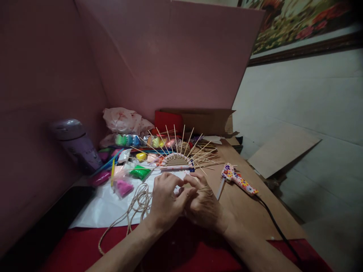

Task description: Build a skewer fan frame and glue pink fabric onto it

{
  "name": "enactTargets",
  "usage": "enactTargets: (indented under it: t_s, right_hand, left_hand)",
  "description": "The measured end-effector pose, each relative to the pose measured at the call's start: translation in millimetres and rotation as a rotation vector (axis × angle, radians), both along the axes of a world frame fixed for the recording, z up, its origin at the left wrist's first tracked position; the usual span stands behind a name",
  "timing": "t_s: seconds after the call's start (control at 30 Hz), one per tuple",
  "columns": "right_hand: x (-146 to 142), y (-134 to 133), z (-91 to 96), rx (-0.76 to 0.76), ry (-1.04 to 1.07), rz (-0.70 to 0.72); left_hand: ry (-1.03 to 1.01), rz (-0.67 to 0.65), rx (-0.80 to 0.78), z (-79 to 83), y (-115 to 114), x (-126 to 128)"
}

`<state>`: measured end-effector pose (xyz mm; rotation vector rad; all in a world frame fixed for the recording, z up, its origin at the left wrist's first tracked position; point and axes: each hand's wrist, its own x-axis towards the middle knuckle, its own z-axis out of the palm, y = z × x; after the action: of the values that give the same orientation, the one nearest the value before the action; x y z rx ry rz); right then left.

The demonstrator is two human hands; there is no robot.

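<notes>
My left hand [166,198] and my right hand [202,202] meet near the table's front edge, fingers curled and fingertips close together. Both are closed; whatever sits between them is mostly hidden, with only a small pale patch showing. Just beyond stands a half-round cardboard piece [177,161] with a pale rim and thin wooden sticks [166,132] fanning out from it. A loose coil of twine [140,198] lies left of my left hand. To the right of my right hand rests a flower-patterned glue gun [239,180] with a glue stick in its back end.
Packets of coloured clay [140,172] lie on a white sheet [93,211] at the left. A purple bottle [76,147] stands behind them. The glue gun's black cord [272,217] runs over the cardboard [272,211] to the front right. Pink panels [176,56] enclose the back.
</notes>
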<state>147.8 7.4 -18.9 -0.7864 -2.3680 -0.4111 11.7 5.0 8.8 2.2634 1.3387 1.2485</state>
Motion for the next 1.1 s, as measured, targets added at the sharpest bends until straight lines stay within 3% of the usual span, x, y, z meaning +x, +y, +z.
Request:
enactTargets:
  t_s: [0.13, 0.27, 0.43, 0.5, 0.57, 0.67, 0.77, 0.87, 1.0, 1.1]
  right_hand:
    - [-4.6, 0.1, -2.3, 0.018, -0.027, -0.040]
    - [-3.8, -5.4, 4.2, -0.013, 0.065, 0.053]
    - [13.6, -13.5, 16.0, 0.046, 0.472, -0.044]
    - [20.5, -11.5, 17.8, 0.081, 0.691, -0.118]
    - [23.7, -6.5, 18.7, 0.047, 0.835, -0.195]
    - [22.6, 1.9, 19.4, -0.030, 0.896, -0.263]
    - [20.1, 6.1, 19.0, -0.038, 0.876, -0.273]
    - [19.8, 6.1, 17.8, -0.035, 0.854, -0.269]
    - [20.0, 5.9, 15.7, -0.053, 0.847, -0.252]
    - [19.0, 7.3, 14.3, -0.067, 0.842, -0.227]
  left_hand:
    - [-0.003, -0.057, -0.018, -1.2, -1.7, 2.3]
    - [-0.136, -0.129, -0.067, -2.3, 0.8, -0.9]
    - [-0.625, 0.109, -0.037, 1.3, 19.5, -19.0]
    - [-0.711, 0.170, -0.010, 2.4, 26.4, -24.3]
    - [-0.633, 0.146, -0.065, 1.7, 28.8, -24.6]
    - [-0.292, -0.026, -0.218, -2.2, 23.5, -17.3]
    - [0.131, -0.182, -0.139, -6.0, 13.7, -8.5]
    - [0.413, -0.271, -0.106, -9.3, 6.9, -4.4]
    - [0.593, -0.330, -0.096, -16.6, 2.8, -2.4]
    - [0.580, -0.354, -0.077, -23.3, 0.8, -0.6]
